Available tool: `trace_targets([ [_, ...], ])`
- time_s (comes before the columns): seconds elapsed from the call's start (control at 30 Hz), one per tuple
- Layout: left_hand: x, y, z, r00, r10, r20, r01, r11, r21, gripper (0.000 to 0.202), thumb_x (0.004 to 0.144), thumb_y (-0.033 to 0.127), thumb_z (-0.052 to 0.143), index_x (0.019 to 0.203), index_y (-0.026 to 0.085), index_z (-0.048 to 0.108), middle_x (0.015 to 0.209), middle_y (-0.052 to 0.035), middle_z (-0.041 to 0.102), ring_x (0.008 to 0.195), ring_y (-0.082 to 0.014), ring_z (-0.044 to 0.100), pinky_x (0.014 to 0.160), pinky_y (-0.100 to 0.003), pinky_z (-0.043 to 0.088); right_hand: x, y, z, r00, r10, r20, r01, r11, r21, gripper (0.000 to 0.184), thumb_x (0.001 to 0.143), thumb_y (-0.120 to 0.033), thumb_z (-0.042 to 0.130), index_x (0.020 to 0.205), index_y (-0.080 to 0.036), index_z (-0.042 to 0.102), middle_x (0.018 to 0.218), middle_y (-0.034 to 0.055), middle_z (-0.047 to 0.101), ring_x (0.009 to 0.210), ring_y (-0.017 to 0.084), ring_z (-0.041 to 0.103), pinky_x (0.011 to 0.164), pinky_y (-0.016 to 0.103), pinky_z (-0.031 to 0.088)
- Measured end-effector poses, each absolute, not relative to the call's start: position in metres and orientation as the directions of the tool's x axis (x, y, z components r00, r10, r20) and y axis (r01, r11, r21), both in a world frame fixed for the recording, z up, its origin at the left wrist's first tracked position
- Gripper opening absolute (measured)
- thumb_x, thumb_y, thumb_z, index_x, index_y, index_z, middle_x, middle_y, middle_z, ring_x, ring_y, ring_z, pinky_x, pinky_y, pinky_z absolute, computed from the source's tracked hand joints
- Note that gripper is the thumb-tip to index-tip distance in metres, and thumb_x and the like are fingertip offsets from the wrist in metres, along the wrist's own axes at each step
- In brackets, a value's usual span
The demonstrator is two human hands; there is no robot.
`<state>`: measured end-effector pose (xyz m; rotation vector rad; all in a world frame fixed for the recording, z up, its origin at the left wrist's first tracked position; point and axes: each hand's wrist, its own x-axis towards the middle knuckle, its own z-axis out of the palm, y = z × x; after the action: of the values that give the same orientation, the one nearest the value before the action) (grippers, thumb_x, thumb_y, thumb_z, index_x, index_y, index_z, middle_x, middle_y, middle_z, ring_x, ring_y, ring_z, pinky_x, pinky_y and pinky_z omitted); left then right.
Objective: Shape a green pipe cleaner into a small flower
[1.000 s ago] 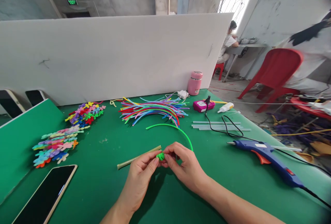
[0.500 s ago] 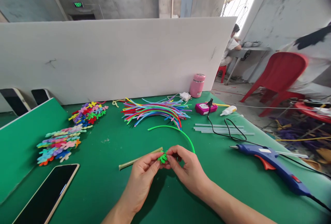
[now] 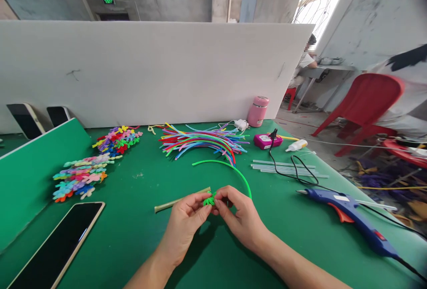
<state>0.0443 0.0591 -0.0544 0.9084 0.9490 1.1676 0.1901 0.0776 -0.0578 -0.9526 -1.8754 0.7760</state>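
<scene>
Both hands meet over the green tabletop around a bright green pipe cleaner [image 3: 240, 173], whose near part is bent into a small looped bunch [image 3: 209, 200]. My left hand [image 3: 188, 218] pinches the loops between thumb and fingers from the left. From the right, my right hand [image 3: 238, 213] grips the same bunch with thumb and forefinger. The long free length of the pipe cleaner arcs out behind my right hand and curls back to the left. A thin olive-coloured stick [image 3: 167, 206] lies on the table just behind my left hand, partly covered by it.
Behind lies a pile of coloured pipe cleaners [image 3: 203, 141]; finished-looking pipe-cleaner flowers [image 3: 83, 178] are heaped left. A phone [image 3: 56, 244] lies front left. On the right are a blue glue gun [image 3: 353, 218], clear glue sticks [image 3: 283, 167], a glue bottle [image 3: 296, 146] and a pink flask [image 3: 258, 111].
The view has shifted slightly, moving the surroundings a little rightward. My left fingers have moved slightly on the green bunch, and its loops look turned. Both hands keep their hold.
</scene>
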Motion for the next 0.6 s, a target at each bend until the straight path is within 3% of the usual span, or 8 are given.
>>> trace_targets([
  [0.37, 0.0436, 0.0592, -0.0512, 0.185, 0.977, -0.106, -0.380, 0.171, 0.909, 0.018, 0.071, 0.017, 0.063, 0.088, 0.014, 0.066, 0.080, -0.0048, 0.068, 0.075, -0.0156, 0.060, 0.079, -0.031, 0.043, 0.1871, 0.0768, -0.0523, -0.324, 0.907, 0.269, 0.151, 0.330, -0.932, 0.012, 0.085, -0.022, 0.043, 0.075, -0.016, 0.048, 0.065, 0.0008, 0.057, 0.059, 0.011, 0.056, 0.055, 0.020, 0.044],
  [0.6, 0.0464, 0.0577, -0.0481, 0.127, 0.983, -0.136, -0.361, 0.173, 0.916, 0.017, 0.065, 0.020, 0.069, 0.081, 0.015, 0.065, 0.073, -0.0014, 0.065, 0.069, -0.0121, 0.058, 0.070, -0.024, 0.044, 0.1893, 0.0748, -0.0559, -0.345, 0.848, 0.402, 0.293, 0.504, -0.813, 0.010, 0.083, -0.018, 0.044, 0.075, -0.018, 0.050, 0.067, 0.0014, 0.056, 0.059, 0.012, 0.052, 0.057, 0.023, 0.042],
])
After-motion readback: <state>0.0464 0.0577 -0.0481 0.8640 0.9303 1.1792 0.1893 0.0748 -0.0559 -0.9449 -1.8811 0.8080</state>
